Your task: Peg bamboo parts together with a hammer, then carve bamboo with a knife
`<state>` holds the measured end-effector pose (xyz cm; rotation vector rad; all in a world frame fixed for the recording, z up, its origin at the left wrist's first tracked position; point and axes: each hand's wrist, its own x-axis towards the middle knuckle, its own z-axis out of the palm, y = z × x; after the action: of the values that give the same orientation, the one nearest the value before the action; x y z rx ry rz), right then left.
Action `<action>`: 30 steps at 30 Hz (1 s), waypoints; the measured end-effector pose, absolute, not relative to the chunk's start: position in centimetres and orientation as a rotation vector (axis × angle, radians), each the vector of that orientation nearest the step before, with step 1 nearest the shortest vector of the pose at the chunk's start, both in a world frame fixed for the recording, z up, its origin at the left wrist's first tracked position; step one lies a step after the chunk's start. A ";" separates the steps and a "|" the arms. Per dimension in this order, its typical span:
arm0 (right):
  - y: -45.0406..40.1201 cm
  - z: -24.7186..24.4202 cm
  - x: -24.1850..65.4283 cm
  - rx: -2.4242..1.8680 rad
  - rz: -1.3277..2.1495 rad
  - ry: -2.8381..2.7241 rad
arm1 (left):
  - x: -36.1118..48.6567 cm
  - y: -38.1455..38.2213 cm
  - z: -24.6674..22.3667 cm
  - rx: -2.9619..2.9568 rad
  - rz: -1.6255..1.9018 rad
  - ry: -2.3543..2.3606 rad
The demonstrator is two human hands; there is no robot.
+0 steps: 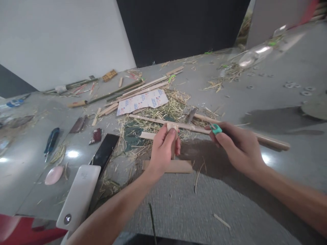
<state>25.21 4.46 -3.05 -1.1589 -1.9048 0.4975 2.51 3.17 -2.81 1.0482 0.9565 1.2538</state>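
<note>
My left hand (162, 148) is closed around a short pale bamboo piece (172, 126), its thumb pressed along the flat face. To the right, my right hand (237, 144) grips a small teal tool (216, 128) with a metal tip, pointing left; its exact kind is unclear. The two hands are apart. Just below my left hand lies a flat bamboo slat (182, 166). Behind both hands runs a long split bamboo strip (158, 119), and a brown bamboo stick (274, 142) passes behind my right hand.
Shavings (176, 109) are heaped beyond my hands, with a printed white sheet (143, 101) on bamboo sticks. At left lie a black phone (106, 151), a white power bank (79, 197), a screwdriver (51, 141) and a pink oval object (53, 175). Several washers (291, 84) lie right.
</note>
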 end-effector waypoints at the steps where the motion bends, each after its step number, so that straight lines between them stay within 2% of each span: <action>1: 4.5 -3.0 25.3 -1.151 0.501 -1.902 | 2.5 3.1 -2.8 1.044 1.255 0.958; 18: 3.9 -4.0 27.3 -1.052 0.513 -2.026 | 3.6 2.2 -2.9 0.892 1.152 0.932; 30: 3.7 -2.1 26.9 -0.941 0.515 -2.071 | 4.0 1.7 -3.2 0.943 1.163 0.875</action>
<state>26.91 3.70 -2.15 -0.9408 -2.0708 0.5146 4.04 1.69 -3.18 0.9431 0.8754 1.1635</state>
